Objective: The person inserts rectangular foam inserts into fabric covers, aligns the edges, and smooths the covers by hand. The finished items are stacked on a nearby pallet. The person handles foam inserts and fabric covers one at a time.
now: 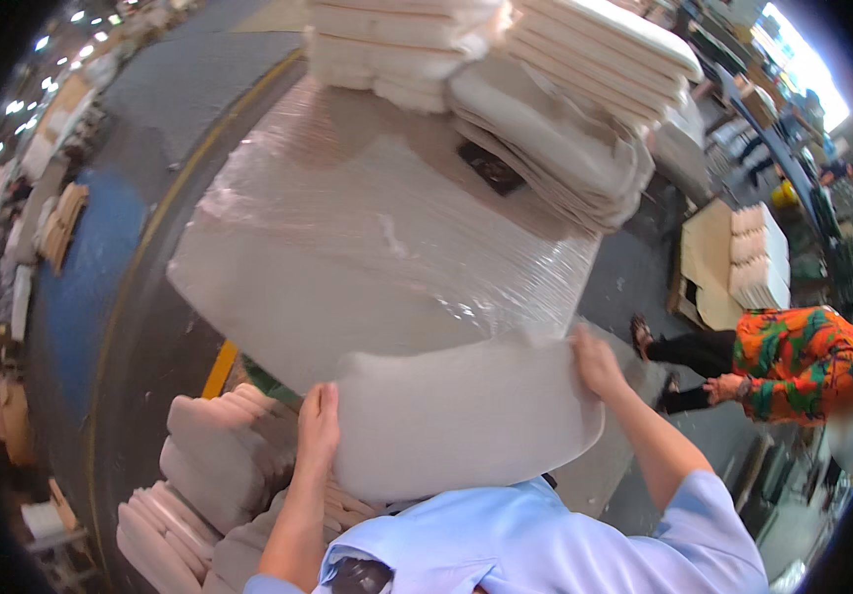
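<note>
My left hand (319, 421) and right hand (593, 364) grip the pale cushion (466, 416) by opposite ends — its long axis running crosswise between them — with the plastic-wrapped pile (347, 247) beyond both hands.

One pad (466, 416), off-white to pale grey, plain, smooth-faced. Outline roughly oblong; corners rounded, far edge slightly wavy, near edge bowed at the right. Looks soft. Broad face up, long axis running side to side across the person's front. Held by its ends: left hand (320, 421) at the left edge, right hand (597, 361) at the far right corner. Underside hidden; contact beneath cannot be told from here.
</note>
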The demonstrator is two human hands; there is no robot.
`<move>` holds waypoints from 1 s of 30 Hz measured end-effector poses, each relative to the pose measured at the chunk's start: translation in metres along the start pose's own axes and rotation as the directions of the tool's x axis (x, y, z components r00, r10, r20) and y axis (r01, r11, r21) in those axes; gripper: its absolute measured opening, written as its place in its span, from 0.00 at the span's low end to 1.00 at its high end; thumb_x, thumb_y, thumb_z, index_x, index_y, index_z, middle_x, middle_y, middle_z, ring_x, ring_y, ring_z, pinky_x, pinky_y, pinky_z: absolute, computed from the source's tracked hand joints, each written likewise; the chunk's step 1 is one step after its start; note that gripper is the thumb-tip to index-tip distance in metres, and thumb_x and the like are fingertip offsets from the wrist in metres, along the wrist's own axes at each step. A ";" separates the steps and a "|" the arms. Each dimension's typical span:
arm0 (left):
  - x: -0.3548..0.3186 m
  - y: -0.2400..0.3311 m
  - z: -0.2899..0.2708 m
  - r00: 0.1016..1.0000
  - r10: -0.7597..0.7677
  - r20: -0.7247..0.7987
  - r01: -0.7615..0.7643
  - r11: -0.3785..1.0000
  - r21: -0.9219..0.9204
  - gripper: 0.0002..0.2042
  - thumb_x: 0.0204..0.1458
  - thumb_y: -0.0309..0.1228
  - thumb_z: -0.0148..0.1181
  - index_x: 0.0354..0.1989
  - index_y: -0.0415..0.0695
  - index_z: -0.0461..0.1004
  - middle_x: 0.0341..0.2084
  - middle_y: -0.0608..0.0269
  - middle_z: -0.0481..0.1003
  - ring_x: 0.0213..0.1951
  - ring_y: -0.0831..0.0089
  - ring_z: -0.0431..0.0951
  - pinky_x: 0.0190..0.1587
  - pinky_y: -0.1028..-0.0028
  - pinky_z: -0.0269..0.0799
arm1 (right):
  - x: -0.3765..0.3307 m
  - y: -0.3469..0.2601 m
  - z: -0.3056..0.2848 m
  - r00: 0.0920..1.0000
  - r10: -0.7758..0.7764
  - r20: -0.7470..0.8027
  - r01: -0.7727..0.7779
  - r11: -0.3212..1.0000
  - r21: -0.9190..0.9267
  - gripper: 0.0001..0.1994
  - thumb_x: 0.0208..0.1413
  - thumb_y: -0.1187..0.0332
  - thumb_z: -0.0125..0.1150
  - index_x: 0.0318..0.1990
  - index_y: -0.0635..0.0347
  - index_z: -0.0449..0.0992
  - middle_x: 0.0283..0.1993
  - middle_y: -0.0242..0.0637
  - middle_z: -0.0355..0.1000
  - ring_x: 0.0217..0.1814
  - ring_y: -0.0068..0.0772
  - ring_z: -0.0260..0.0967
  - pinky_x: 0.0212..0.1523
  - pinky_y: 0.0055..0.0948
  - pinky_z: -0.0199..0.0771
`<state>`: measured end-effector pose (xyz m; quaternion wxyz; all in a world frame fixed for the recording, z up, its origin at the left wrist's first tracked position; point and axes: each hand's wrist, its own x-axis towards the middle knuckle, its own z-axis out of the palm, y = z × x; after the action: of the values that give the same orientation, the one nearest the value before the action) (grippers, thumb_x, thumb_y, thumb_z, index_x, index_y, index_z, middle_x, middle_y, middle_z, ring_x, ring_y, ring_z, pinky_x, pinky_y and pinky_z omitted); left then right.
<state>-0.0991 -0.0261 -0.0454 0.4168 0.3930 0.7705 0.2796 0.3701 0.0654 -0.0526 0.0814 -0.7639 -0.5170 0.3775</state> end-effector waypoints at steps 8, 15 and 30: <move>-0.033 0.052 0.021 0.954 0.096 -0.285 -0.269 0.697 -0.665 0.34 0.73 0.59 0.34 0.45 0.39 0.79 0.41 0.58 0.78 0.46 0.69 0.76 0.55 0.69 0.70 | -0.018 -0.017 0.001 0.972 0.064 -0.225 0.213 0.147 0.966 0.32 0.74 0.37 0.39 0.40 0.58 0.76 0.36 0.30 0.74 0.44 0.27 0.71 0.52 0.30 0.69; -0.046 0.015 0.033 0.973 0.038 -0.227 -0.203 0.607 -0.768 0.35 0.74 0.57 0.32 0.47 0.35 0.78 0.40 0.55 0.80 0.45 0.68 0.78 0.54 0.70 0.72 | -0.004 -0.004 0.017 0.971 -0.015 -0.237 0.237 0.145 0.961 0.33 0.73 0.37 0.40 0.45 0.62 0.77 0.42 0.35 0.76 0.48 0.32 0.73 0.56 0.34 0.71; -0.031 0.000 0.041 0.974 0.044 -0.221 -0.209 0.537 -0.817 0.32 0.71 0.61 0.38 0.51 0.41 0.74 0.44 0.61 0.74 0.51 0.68 0.75 0.60 0.63 0.69 | -0.017 -0.006 0.005 0.972 -0.143 -0.187 0.181 -0.058 0.982 0.41 0.73 0.35 0.25 0.50 0.64 0.80 0.51 0.43 0.80 0.57 0.39 0.75 0.66 0.39 0.68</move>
<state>-0.0527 -0.0482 -0.0530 0.4632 0.1761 0.5467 0.6750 0.3590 0.0521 -0.0442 0.6553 -0.4100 -0.1729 0.6104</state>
